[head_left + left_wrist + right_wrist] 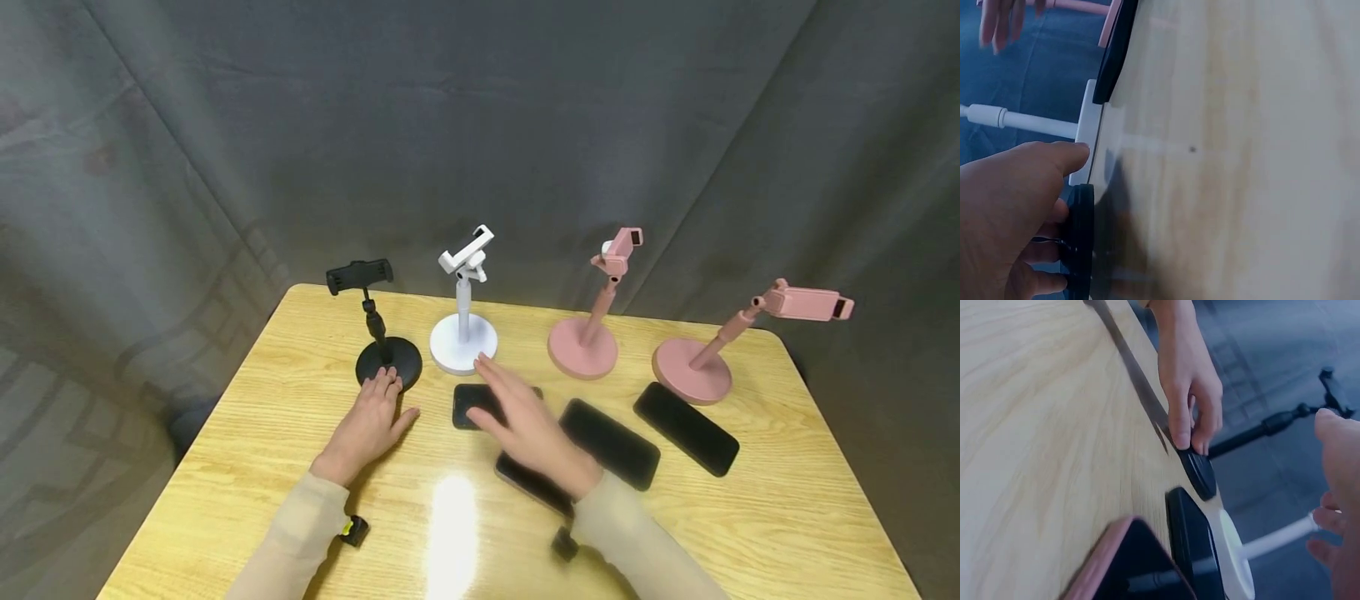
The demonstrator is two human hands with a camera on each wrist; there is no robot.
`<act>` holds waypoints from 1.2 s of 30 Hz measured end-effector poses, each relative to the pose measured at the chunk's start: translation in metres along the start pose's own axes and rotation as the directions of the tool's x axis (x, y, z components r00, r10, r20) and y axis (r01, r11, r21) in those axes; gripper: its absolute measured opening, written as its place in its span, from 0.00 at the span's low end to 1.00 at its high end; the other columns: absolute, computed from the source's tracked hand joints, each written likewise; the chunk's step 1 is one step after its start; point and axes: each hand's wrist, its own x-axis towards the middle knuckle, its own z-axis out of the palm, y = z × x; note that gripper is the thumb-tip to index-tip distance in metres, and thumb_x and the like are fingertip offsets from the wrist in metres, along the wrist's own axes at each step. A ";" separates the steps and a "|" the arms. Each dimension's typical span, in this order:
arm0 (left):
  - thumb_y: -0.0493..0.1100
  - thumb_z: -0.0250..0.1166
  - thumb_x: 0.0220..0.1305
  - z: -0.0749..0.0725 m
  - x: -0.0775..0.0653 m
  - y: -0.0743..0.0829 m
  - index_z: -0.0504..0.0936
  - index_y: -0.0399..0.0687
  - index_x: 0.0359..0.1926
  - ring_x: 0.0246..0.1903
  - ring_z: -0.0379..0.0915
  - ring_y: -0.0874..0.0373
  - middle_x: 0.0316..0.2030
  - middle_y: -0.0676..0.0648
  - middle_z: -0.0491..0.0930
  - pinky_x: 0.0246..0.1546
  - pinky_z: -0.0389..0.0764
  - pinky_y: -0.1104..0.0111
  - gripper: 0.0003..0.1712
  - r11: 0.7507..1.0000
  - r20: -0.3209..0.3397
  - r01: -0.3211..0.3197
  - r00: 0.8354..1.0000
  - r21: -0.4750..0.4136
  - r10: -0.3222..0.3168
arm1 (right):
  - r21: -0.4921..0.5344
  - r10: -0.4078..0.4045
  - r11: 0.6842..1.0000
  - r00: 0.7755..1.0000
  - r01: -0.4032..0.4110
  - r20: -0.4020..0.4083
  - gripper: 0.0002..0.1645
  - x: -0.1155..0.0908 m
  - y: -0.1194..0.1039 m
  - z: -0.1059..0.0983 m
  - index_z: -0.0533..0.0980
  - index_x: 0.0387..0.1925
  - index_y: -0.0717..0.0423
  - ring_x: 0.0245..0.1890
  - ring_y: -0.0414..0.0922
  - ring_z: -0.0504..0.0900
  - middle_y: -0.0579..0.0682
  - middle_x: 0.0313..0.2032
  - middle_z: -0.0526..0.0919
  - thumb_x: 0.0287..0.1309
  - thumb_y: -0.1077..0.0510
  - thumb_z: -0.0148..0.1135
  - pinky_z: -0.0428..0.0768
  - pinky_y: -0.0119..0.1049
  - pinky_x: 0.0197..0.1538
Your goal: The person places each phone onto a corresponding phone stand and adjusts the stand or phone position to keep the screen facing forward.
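Observation:
My left hand (pixel 366 427) rests its fingertips on the round base of a black phone stand (pixel 406 363), its thumb held out to the side. In the left wrist view the fingers lie on the base's (pixel 1079 244) upper face. Slightly blurred, my right hand (pixel 528 427) reaches over a dark phone (pixel 467 407), fingers extended and holding nothing. That phone lies in front of a white phone stand (pixel 461 343) and is partly hidden by the hand. Under the right wrist, a pink-edged phone (pixel 523 477) is also partly covered.
Two pink phone stands, one near the middle (pixel 583 348) and one further right (pixel 692 371), stand along the table's back. Two more dark phones lie before them, one large (pixel 613 446) and one slimmer (pixel 686 429). A grey curtain (pixel 480 150) hangs behind the wooden table (pixel 795 508).

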 end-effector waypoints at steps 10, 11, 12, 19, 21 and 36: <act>0.49 0.59 0.63 -0.001 -0.012 0.003 0.74 0.28 0.54 0.62 0.58 0.38 0.60 0.30 0.69 0.62 0.63 0.47 0.28 0.998 -0.056 -0.066 0.996 0.022 0.068 | 0.133 0.057 0.990 0.998 -0.056 -0.007 0.39 0.039 -0.021 0.007 0.53 0.73 0.48 0.68 0.46 0.56 0.47 0.71 0.56 0.67 0.37 0.43 0.61 0.48 0.68; 0.48 0.60 0.63 -0.001 -0.013 0.003 0.75 0.28 0.53 0.62 0.59 0.38 0.60 0.30 0.69 0.62 0.63 0.47 0.27 0.997 -0.065 -0.070 0.995 0.019 0.071 | 0.145 0.069 0.987 0.997 -0.066 -0.017 0.39 0.043 -0.023 0.008 0.54 0.73 0.47 0.68 0.44 0.56 0.46 0.71 0.57 0.67 0.36 0.43 0.61 0.48 0.67; 0.47 0.60 0.62 0.000 -0.014 0.003 0.75 0.28 0.53 0.62 0.59 0.39 0.59 0.30 0.69 0.62 0.63 0.47 0.26 0.997 -0.074 -0.075 0.994 0.015 0.076 | 0.160 0.081 0.984 0.996 -0.076 -0.028 0.39 0.046 -0.025 0.009 0.54 0.72 0.46 0.67 0.43 0.57 0.45 0.71 0.57 0.66 0.36 0.43 0.62 0.47 0.67; 0.41 0.64 0.59 0.002 -0.020 0.000 0.79 0.30 0.49 0.59 0.64 0.40 0.57 0.32 0.73 0.60 0.67 0.48 0.20 0.991 -0.134 -0.132 0.983 -0.019 0.129 | 0.282 0.116 0.955 0.990 -0.088 -0.086 0.37 0.066 -0.037 0.016 0.56 0.71 0.43 0.60 0.38 0.67 0.43 0.66 0.65 0.65 0.36 0.45 0.74 0.41 0.58; 0.40 0.66 0.57 0.001 -0.021 -0.002 0.81 0.31 0.47 0.58 0.67 0.41 0.56 0.34 0.75 0.58 0.69 0.49 0.19 0.987 -0.158 -0.157 0.976 -0.041 0.149 | 0.328 0.098 0.943 0.989 -0.057 -0.109 0.37 0.073 -0.040 0.016 0.56 0.71 0.46 0.60 0.39 0.68 0.47 0.65 0.67 0.66 0.39 0.47 0.75 0.41 0.58; 0.36 0.70 0.51 -0.004 -0.026 -0.009 0.85 0.38 0.43 0.52 0.73 0.49 0.50 0.41 0.81 0.53 0.74 0.54 0.16 0.954 -0.196 -0.239 0.959 -0.181 0.203 | 0.463 0.022 0.881 0.970 0.096 -0.243 0.33 0.101 -0.092 -0.023 0.60 0.67 0.65 0.55 0.48 0.74 0.60 0.61 0.69 0.62 0.61 0.57 0.74 0.39 0.59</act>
